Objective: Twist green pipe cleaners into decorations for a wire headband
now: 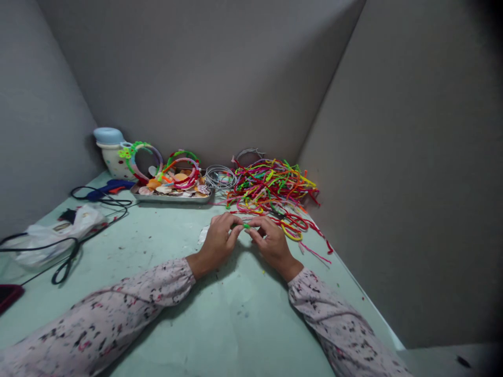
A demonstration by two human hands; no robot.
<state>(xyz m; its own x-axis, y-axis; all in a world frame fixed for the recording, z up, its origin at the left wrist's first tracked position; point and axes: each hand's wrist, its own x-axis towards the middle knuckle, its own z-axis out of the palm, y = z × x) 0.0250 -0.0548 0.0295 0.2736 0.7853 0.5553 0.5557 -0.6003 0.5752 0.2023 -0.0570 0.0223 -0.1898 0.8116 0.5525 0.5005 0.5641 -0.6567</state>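
A small green piece point(246, 226), perhaps a bit of fuzzy stem, is pinched between the fingertips of both hands above the table point(231, 324). My left hand point(220, 241) grips its left end with thumb and forefinger. From the other side my right hand point(272, 242) pinches it, its fingers curled together. Just beyond my right hand lies a tangled pile of colourful pipe cleaners point(271, 183). The piece's full shape is hidden by the fingers.
A metal tray point(173, 199) holds shells, with fuzzy headbands point(184, 173) over it. Nearby are coiled wire point(220, 177), a white jar with blue lid point(112, 152), a plastic bag point(51, 238), black cable point(73, 256) and a dark red object point(10, 297). Walls border the table.
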